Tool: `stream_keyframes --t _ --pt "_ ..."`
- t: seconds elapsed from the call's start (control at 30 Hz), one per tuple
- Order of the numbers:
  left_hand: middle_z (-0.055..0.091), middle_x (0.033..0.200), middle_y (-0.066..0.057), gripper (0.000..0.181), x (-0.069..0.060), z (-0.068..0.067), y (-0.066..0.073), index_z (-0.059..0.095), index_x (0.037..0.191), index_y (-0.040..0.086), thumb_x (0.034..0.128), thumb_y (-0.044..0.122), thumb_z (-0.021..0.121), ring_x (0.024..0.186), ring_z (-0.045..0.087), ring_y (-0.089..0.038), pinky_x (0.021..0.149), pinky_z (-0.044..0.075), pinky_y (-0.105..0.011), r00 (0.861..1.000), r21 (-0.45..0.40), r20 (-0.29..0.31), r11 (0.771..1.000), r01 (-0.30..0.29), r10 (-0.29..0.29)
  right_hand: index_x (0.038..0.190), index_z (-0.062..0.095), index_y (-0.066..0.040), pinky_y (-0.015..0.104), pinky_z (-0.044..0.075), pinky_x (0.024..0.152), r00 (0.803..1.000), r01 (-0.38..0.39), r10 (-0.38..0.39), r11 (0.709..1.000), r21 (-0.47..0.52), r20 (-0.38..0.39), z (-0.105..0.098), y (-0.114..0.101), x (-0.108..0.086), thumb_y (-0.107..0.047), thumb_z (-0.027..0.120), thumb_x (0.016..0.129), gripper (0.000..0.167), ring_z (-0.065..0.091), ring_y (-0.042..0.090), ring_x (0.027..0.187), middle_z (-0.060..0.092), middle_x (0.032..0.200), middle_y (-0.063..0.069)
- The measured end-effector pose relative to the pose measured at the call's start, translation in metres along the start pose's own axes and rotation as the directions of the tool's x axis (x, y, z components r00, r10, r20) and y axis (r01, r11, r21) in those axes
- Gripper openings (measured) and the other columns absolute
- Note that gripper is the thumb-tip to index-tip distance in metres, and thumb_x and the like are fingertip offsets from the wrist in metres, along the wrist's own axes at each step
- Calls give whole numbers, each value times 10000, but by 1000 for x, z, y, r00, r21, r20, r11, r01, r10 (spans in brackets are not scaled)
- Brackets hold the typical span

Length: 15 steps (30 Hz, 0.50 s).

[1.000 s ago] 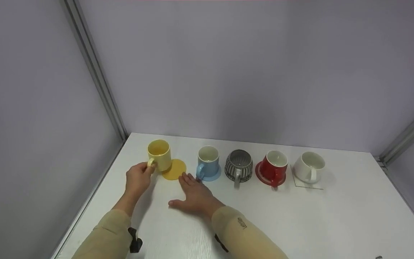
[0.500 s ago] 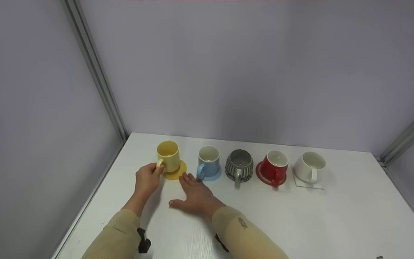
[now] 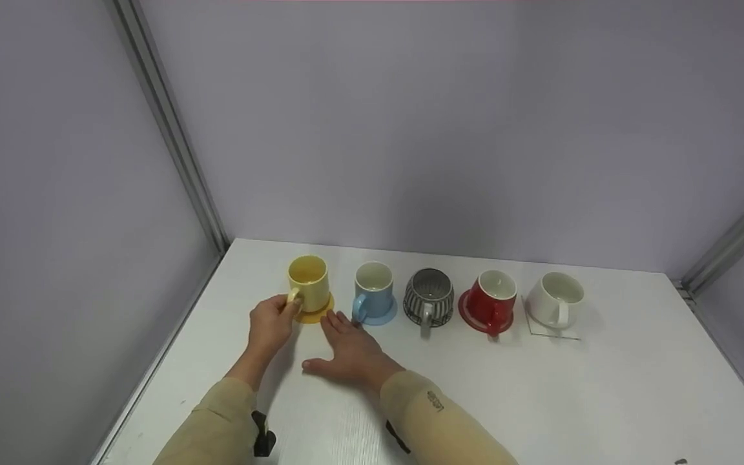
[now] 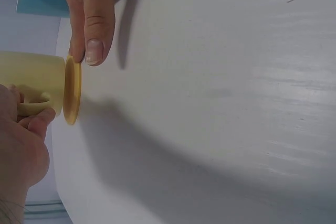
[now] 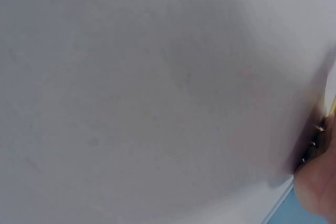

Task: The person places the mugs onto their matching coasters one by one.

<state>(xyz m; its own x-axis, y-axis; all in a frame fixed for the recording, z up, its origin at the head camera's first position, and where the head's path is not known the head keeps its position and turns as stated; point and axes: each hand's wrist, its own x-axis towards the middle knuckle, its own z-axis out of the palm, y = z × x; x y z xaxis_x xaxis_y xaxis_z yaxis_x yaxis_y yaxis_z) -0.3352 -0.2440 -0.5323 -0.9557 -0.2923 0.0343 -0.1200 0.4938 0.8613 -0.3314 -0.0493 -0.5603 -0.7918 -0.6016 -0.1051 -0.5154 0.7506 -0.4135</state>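
My left hand (image 3: 271,324) pinches the handle of a yellow mug (image 3: 313,290), which is upright over a round yellow coaster (image 3: 314,318). In the left wrist view the base of the mug (image 4: 39,72) is right at the face of the coaster (image 4: 73,90); whether they touch I cannot tell. My right hand (image 3: 351,352) lies with fingers extended on the table, fingertips at the coaster's near right edge. Just beyond those fingers stands a light blue mug (image 3: 378,302) on a blue coaster (image 3: 385,319). The right wrist view catches only a bit of the right hand (image 5: 317,182).
Rightward along the row stand a grey striped mug (image 3: 433,300), a red mug (image 3: 495,307) on a red coaster (image 3: 467,316), and a white mug (image 3: 549,307) on a square white coaster (image 3: 543,332). Grey walls (image 3: 372,129) enclose the white table (image 3: 604,387).
My left hand has carried the yellow mug rightward and slightly nearer, from beside the yellow coaster to over it. The right hand has stayed in place.
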Motion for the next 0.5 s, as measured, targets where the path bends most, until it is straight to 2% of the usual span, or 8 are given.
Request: stream_keyframes --t 0.23,0.5 --pt "751 1041 -104 273 1 1 -2 762 1187 -9 1075 215 657 894 612 -231 754 495 -331 1000 12 -14 1000 -5 6 1692 219 -111 429 207 1266 1000 7 -7 1000 13 3 1 1 0 -812 498 947 1060 120 228 1621 159 1759 41" --pt "742 947 -81 239 0 2 -7 775 1143 -9 1059 191 676 839 604 -231 721 479 -331 998 46 -36 998 -49 51 1682 252 -91 449 243 1254 999 26 -25 1000 10 -36 3 5 2 -809 508 944 1060 151 250 1615 198 1750 72"
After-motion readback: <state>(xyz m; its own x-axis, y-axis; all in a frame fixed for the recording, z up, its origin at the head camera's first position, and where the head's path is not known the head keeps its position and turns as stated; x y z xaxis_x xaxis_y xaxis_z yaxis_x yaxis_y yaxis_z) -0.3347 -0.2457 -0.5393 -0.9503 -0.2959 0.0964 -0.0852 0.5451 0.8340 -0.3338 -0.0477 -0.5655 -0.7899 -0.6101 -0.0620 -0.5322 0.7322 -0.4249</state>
